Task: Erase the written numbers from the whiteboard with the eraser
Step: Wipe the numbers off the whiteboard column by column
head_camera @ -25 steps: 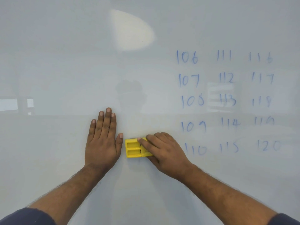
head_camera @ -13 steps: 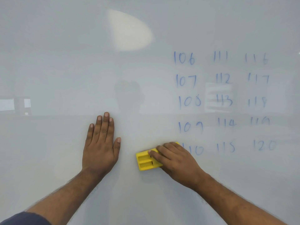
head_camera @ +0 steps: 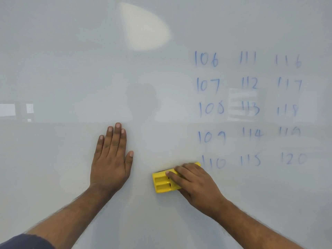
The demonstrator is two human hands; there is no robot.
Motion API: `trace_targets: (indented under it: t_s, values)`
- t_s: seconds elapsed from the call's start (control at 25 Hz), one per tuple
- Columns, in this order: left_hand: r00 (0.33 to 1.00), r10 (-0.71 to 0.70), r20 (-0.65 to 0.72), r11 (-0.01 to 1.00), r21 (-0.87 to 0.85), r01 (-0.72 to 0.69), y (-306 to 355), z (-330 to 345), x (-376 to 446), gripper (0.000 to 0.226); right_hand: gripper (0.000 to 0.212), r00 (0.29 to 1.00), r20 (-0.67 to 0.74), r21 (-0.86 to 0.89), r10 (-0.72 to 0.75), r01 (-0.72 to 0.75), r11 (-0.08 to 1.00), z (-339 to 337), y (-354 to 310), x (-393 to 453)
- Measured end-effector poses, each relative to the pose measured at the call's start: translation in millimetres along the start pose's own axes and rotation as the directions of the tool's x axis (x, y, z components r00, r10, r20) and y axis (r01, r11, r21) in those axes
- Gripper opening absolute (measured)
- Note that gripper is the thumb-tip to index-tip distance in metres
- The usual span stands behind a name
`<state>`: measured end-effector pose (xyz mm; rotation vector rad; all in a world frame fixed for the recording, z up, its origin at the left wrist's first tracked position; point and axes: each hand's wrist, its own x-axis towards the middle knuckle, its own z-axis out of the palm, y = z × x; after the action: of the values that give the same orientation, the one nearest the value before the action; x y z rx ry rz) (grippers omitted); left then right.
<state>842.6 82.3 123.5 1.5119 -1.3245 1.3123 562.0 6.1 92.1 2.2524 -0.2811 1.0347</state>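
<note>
A whiteboard [head_camera: 71,69] fills the view. Blue handwritten numbers [head_camera: 249,108] from 106 to 120 stand in three columns on its right half. My right hand [head_camera: 195,184] presses a yellow eraser [head_camera: 162,183] flat against the board, just left of and below the number 110 [head_camera: 213,161]. The eraser's right end touches the first digit of 110 and is partly hidden under my fingers. My left hand [head_camera: 111,159] lies flat on the board to the eraser's left, fingers together, holding nothing.
The board's left half carries no writing, only reflections: a bright oval light patch [head_camera: 145,27] at the top and faint window shapes [head_camera: 16,110] at the left edge.
My right hand slid the eraser to the right and slightly down, from beside my left thumb to the edge of 110. My left hand stayed in place.
</note>
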Motion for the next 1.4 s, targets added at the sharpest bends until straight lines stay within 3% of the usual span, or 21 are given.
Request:
trace_targets:
  t_s: [0.28, 0.44, 0.72, 1.2, 1.4]
  values:
    - [0.998, -0.010, 0.060, 1.000, -0.006, 0.011, 4, -8, -3, 0.066, 0.042, 0.988, 0.143, 0.029, -0.052, 0.049, 0.998, -21, 2, -19]
    - [0.997, 0.002, 0.073, 0.999, -0.041, 0.001, 5, -20, 0, 0.068, 0.044, 0.992, 0.001, 0.116, 0.124, -0.124, 0.985, -60, 31, -4]
    - [0.996, 0.086, 0.008, 0.994, -0.071, -0.086, 26, -31, 71, 0.066, 0.053, 0.952, -0.154, 0.047, 0.263, -0.259, 0.965, -124, 90, 35]
    - [0.990, 0.126, -0.070, 0.990, -0.057, -0.130, 83, -41, 222, 0.069, 0.059, 0.943, -0.274, -0.129, 0.187, -0.229, 0.965, -194, 175, 130]
    - [0.992, 0.119, -0.048, 0.991, -0.056, -0.121, 100, -32, 246, 0.070, 0.058, 0.959, -0.231, -0.131, 0.163, -0.197, 0.972, -201, 197, 170]
